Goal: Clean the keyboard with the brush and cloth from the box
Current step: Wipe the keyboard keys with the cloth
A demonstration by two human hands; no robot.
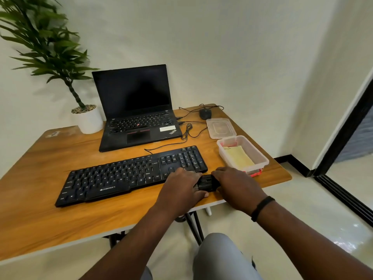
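A black keyboard [129, 174] lies slanted across the wooden table [40, 209]. Just off its right end, near the table's front edge, both hands hold a black brush [206, 183] between them. My left hand [181, 188] grips the bristle end, fingers curled over it. My right hand [235, 184] grips the other end. Most of the brush is hidden by the fingers. A clear plastic box [262, 158] stands to the right with a folded yellow cloth [238, 156] inside.
The box's clear lid [221, 128] lies behind it, next to a black mouse [205, 113] with loose cables. An open black laptop [139, 126] stands behind the keyboard. A potted plant [87, 120] sits at the back left. The table's right edge runs close beside the box.
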